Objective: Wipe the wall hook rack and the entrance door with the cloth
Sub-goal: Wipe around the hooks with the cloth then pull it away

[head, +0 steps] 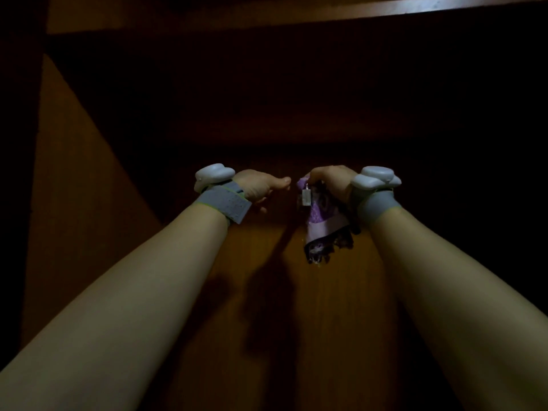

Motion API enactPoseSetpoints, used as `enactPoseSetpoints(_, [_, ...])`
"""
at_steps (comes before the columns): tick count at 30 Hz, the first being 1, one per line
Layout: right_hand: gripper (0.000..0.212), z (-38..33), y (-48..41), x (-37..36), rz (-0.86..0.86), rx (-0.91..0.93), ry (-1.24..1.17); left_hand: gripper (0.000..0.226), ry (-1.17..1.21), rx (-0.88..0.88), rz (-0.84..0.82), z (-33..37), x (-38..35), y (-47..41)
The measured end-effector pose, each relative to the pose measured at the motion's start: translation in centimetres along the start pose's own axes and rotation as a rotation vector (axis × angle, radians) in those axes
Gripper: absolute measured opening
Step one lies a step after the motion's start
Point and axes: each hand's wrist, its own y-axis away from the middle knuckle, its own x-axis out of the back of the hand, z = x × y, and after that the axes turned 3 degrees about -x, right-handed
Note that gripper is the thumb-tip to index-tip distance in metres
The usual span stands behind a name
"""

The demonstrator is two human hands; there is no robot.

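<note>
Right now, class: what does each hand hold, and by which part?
The right hand grips the purple cloth by its bunched upper end; the rest hangs loose. The left hand holds nothing visible.

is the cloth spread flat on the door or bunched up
Bunched up. The purple cloth is gathered in the right hand, with its loose dark-edged end hanging down against the wooden door.

Grey wrist straps on both forearms, each topped with a pale rounded device; second strap and device on the other side. Small silvery padlock hanging between them, body rectangular, shackle up. Pale strip across the top right corner, lit. Surroundings dim; little else legible.
</note>
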Motion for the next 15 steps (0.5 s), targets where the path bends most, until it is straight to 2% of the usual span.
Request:
enactPoseSetpoints(2, [0.034, -0.3, 0.2, 0.0, -0.009, 0.021, 0.011, 0.024, 0.008, -0.004, -0.003, -0.1, 0.1, 0.3])
enactPoseSetpoints(4, [0.033, -0.3, 0.5, -0.2, 0.017, 0.023, -0.011, 0.028, 0.043, -0.017, -0.014, 0.1, 0.2, 0.6])
enactPoseSetpoints(7, [0.033, 0.3, 1.0, -0.8, 0.088, -0.051, -0.173, 0.026, 0.082, -0.016, -0.037, 0.3, 0.4, 1.2])
enactPoseSetpoints(10, [0.018, 1.0, 1.4, -1.2, 0.124, -0.121, -0.268, 0.027, 0.093, 0.0, -0.034, 0.3, 0.3, 1.4])
enactPoseSetpoints(15, [0.013, 2.0, 2.4, -1.9, 0.142, -0.134, -0.434, 0.028, 0.092, 0.028, -0.038, -0.5, 0.6, 2.2])
